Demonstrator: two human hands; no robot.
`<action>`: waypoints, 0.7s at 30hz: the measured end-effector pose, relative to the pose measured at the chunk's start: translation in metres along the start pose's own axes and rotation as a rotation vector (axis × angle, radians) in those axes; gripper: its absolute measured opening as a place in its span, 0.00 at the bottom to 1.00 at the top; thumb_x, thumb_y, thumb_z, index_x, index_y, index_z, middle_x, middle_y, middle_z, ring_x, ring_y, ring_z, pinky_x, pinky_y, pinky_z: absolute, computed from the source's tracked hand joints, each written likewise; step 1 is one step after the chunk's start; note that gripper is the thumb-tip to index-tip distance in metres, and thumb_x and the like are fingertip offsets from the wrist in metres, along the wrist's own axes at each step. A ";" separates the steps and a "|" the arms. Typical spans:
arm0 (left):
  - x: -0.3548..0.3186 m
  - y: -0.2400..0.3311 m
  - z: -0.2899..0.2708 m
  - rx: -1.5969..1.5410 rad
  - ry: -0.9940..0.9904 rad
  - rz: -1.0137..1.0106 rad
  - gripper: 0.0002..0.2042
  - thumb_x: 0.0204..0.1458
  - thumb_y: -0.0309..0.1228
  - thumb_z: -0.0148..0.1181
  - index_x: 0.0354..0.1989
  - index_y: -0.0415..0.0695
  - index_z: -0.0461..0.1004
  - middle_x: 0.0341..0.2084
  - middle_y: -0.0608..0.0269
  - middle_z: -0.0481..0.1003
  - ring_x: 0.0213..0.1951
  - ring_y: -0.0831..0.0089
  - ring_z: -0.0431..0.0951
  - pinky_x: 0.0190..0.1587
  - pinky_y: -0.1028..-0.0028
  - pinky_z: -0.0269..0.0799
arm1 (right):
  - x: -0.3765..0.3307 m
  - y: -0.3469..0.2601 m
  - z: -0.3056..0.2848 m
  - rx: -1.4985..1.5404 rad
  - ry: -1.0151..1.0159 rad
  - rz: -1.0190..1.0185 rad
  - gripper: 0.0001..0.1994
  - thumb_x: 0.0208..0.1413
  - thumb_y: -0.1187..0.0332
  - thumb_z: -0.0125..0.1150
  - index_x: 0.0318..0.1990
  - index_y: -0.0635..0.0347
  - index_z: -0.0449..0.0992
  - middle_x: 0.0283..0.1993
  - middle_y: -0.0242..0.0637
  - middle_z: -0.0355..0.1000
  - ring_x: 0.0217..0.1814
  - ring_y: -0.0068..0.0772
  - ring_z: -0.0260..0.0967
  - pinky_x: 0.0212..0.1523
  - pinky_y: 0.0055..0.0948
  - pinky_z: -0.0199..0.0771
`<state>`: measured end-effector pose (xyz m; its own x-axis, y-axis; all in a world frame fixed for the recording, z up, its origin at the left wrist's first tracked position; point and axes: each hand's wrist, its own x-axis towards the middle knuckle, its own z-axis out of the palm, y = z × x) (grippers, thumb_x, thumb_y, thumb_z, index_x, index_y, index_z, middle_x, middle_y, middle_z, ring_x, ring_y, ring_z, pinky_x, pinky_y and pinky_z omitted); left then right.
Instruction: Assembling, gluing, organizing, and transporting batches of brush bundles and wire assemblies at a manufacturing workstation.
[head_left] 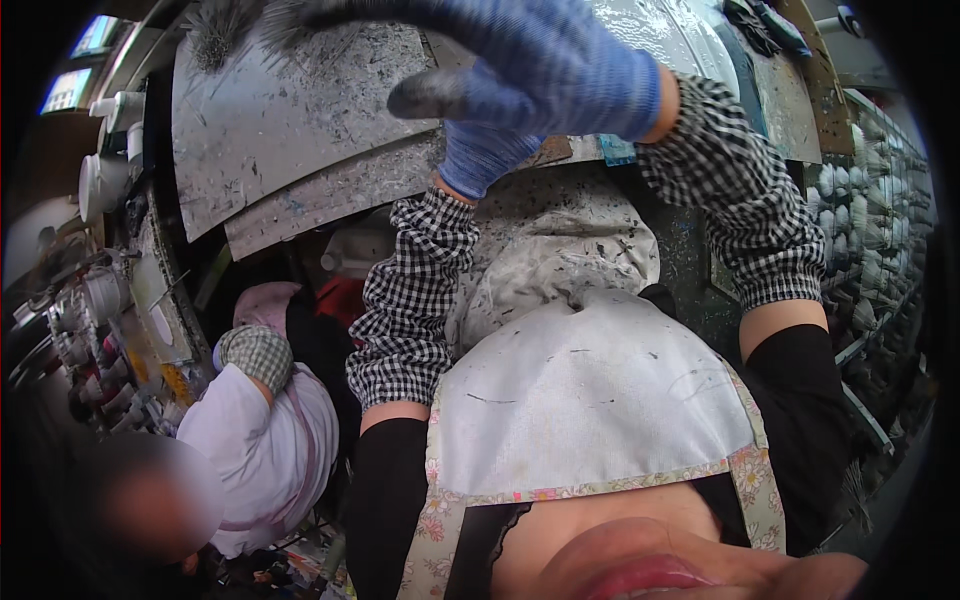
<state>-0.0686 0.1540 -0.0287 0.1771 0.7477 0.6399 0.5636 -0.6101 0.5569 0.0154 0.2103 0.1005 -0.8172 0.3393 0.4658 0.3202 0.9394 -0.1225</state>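
Gloved hands cross above a spattered grey board (270, 130), the right hand (580, 75) stretched leftward over the left hand (488, 158), toward a grey bristle tuft (284, 27) at the upper edge of view. A second tuft (213, 40) sits just beside it, farther left. A careless sweep of the outstretched fingers could bend the bristles or knock the nearer tuft aside, and with one hand over the other, the two could get in each other's way. The right hand is spread, its dark-tipped thumb (425, 95) well apart from the long fingers; whether these touch the nearer tuft cannot be told. The left hand, mostly hidden beneath, shows neither its grip nor what it may hold. At left, a co-worker (262, 440) in white stands near
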 end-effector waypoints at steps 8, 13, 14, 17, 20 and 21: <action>-0.024 -0.010 -0.016 -0.149 -0.082 -0.116 0.23 0.53 0.32 0.63 0.57 0.44 0.66 0.46 0.52 0.74 0.46 0.63 0.79 0.43 0.66 0.80 | 0.043 -0.023 0.003 0.214 -0.223 -0.200 0.36 0.54 0.31 0.46 0.66 0.39 0.63 0.64 0.37 0.65 0.67 0.41 0.59 0.69 0.46 0.54; 0.004 -0.013 -0.013 -0.503 -0.035 -0.229 0.23 0.53 0.31 0.63 0.58 0.44 0.65 0.48 0.51 0.74 0.46 0.63 0.79 0.43 0.66 0.80 | 0.027 -0.003 0.022 0.101 -0.059 -0.305 0.35 0.53 0.30 0.46 0.63 0.38 0.67 0.61 0.37 0.68 0.64 0.41 0.63 0.64 0.44 0.63; 0.002 -0.021 -0.017 -0.561 -0.027 -0.248 0.23 0.54 0.31 0.62 0.58 0.44 0.65 0.48 0.51 0.74 0.47 0.63 0.79 0.44 0.66 0.80 | 0.027 -0.008 0.024 0.083 -0.158 -0.245 0.35 0.53 0.30 0.46 0.63 0.38 0.68 0.60 0.37 0.68 0.63 0.40 0.64 0.63 0.42 0.64; -0.024 -0.024 -0.039 -0.803 -0.034 -0.378 0.23 0.54 0.31 0.62 0.58 0.43 0.65 0.49 0.50 0.73 0.47 0.63 0.78 0.44 0.66 0.79 | 0.040 -0.016 0.007 0.041 -0.468 -0.027 0.33 0.54 0.36 0.52 0.64 0.40 0.65 0.59 0.39 0.69 0.64 0.45 0.62 0.65 0.46 0.60; -0.004 -0.024 -0.048 -0.998 0.003 -0.430 0.23 0.55 0.31 0.61 0.59 0.43 0.65 0.49 0.50 0.73 0.47 0.63 0.78 0.44 0.66 0.79 | 0.052 -0.029 -0.020 0.227 -0.163 -0.193 0.36 0.53 0.34 0.52 0.65 0.41 0.64 0.61 0.40 0.67 0.64 0.45 0.62 0.65 0.47 0.61; -0.001 -0.021 -0.048 -1.065 0.012 -0.457 0.23 0.55 0.31 0.61 0.59 0.43 0.65 0.50 0.50 0.73 0.48 0.63 0.78 0.45 0.67 0.79 | 0.037 -0.020 0.005 0.297 -0.247 -0.075 0.37 0.51 0.36 0.56 0.66 0.42 0.63 0.61 0.40 0.67 0.65 0.45 0.61 0.66 0.47 0.61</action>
<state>-0.1195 0.1533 -0.0158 0.1214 0.9563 0.2659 -0.3930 -0.1997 0.8976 -0.0234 0.2043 0.1154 -0.9355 0.2367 0.2623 0.1321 0.9229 -0.3616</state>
